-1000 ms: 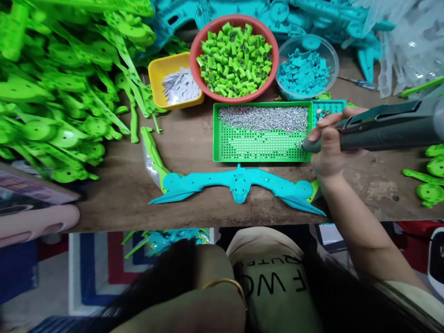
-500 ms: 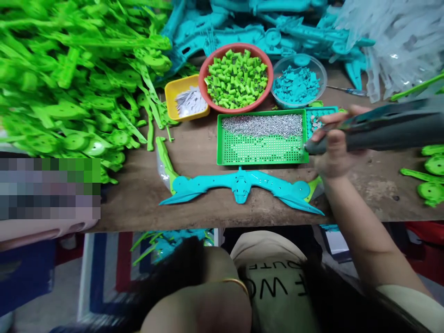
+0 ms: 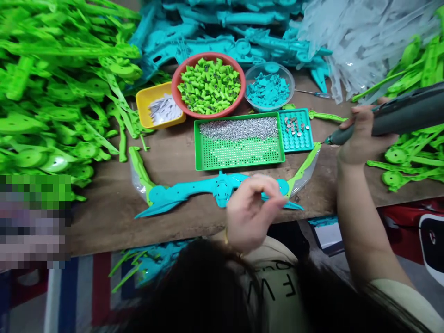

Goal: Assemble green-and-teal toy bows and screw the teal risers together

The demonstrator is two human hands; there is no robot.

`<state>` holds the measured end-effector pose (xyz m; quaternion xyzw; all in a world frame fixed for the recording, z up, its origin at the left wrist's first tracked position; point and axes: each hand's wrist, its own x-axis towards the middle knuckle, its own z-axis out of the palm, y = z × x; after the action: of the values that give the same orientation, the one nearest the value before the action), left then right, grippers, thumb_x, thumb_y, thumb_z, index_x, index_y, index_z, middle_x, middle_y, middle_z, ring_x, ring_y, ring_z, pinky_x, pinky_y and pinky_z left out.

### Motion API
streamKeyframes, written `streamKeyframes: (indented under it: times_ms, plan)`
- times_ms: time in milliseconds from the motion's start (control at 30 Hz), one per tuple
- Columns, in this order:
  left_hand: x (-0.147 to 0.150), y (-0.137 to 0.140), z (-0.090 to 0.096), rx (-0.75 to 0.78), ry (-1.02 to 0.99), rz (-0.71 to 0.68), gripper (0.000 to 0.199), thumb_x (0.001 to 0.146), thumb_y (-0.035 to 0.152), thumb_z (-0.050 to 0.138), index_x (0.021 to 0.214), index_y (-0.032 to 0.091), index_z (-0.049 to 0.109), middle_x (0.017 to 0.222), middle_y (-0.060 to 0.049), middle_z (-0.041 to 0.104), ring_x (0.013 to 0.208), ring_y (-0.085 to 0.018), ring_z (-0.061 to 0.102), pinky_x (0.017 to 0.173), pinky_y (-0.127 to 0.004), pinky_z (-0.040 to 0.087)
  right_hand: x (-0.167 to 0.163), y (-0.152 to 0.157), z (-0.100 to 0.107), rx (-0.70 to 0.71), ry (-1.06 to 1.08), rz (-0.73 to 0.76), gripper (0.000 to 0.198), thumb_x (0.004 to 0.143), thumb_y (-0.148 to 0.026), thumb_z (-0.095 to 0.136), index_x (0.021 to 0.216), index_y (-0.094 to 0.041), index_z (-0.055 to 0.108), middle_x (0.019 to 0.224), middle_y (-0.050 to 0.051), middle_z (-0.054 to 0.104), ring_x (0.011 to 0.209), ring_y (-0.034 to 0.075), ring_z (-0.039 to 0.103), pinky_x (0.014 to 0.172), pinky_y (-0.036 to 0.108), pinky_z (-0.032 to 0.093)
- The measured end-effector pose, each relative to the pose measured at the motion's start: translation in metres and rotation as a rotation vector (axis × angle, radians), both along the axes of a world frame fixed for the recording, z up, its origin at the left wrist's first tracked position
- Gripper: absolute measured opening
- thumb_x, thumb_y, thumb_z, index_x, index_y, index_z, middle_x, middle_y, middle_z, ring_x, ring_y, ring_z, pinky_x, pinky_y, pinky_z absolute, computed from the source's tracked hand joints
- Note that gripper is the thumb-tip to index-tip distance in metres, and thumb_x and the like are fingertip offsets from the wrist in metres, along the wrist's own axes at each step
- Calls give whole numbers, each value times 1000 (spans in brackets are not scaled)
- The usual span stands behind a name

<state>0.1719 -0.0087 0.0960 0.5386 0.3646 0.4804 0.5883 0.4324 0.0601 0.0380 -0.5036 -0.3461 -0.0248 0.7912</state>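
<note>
Turquoise-and-green toy crossbow bow [image 3: 221, 190] lies on the worktop [image 3: 104, 226], just on the near side of the green screw tray [image 3: 243, 157]. Right of the tray, the right hand [image 3: 364, 136] grips a grey power screwdriver [image 3: 405, 113]; nearer than the tray, the left hand [image 3: 251, 212] curls, its contents unclear. Fastening appears under way; the next move would call for a squarely set tip.

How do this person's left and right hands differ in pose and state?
The right hand grips a grey tool; the left hand is curled, and whether it holds anything is unclear.
The left hand overlaps the blue bow-shaped part in view; the right hand is to that part's right.
The left wears a gold bracelet; the right shows none.
Both are ungloved.
</note>
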Motion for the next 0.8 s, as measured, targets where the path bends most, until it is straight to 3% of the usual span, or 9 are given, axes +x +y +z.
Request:
streamKeyframes:
  times_ms: [100, 200, 367, 567, 700, 800]
  plan:
    - [16, 16, -23, -335, -100, -96, 20, 81, 34, 73, 75, 18, 61, 69, 1, 61, 62, -9, 57, 59, -22, 48, -4, 2, 1, -35, 22, 16, 45, 67, -47, 80, 91, -19, 55, 68, -3, 66, 40, 7, 54, 40, 24, 41]
    - [26, 28, -43, -643, -213, -156, 29, 80, 43, 71, 78, 15, 64, 71, -2, 66, 60, -9, 58, 60, -22, 49, -2, 4, -2, -49, 32, 45, 46, 66, -49, 80, 92, -20, 57, 64, -6, 63, 40, 7, 52, 38, 24, 41]
    - [27, 38, -59, -793, -308, -140, 27, 75, 36, 76, 86, 12, 71, 81, -6, 72, 66, -9, 62, 64, -23, 50, 0, 2, -12, -93, 14, 87, 39, 71, -42, 80, 94, -21, 56, 66, -6, 61, 43, 7, 53, 40, 24, 43]
    - [27, 39, -70, -737, -395, -137, 32, 67, 36, 84, 81, 13, 66, 78, -3, 70, 69, -10, 63, 69, -24, 50, 4, 6, -16, -104, 42, 47, 38, 71, -35, 80, 92, -21, 52, 66, -6, 61, 44, 8, 53, 40, 25, 44]
    - [30, 24, -74, -527, -364, -94, 35, 65, 37, 86, 72, 16, 58, 69, 3, 63, 61, -7, 57, 61, -20, 45, -17, 3, 13, -15, 21, 49, 40, 70, -37, 79, 95, -20, 53, 75, -3, 70, 44, 7, 55, 39, 23, 43]
    - [17, 9, -70, -383, -246, -159, 36, 74, 47, 78, 72, 18, 57, 65, 2, 61, 57, -8, 55, 58, -22, 44, -53, -9, 35, 55, -65, 230, 44, 78, -40, 73, 112, -23, 52, 94, -2, 73, 45, 7, 56, 40, 25, 42]
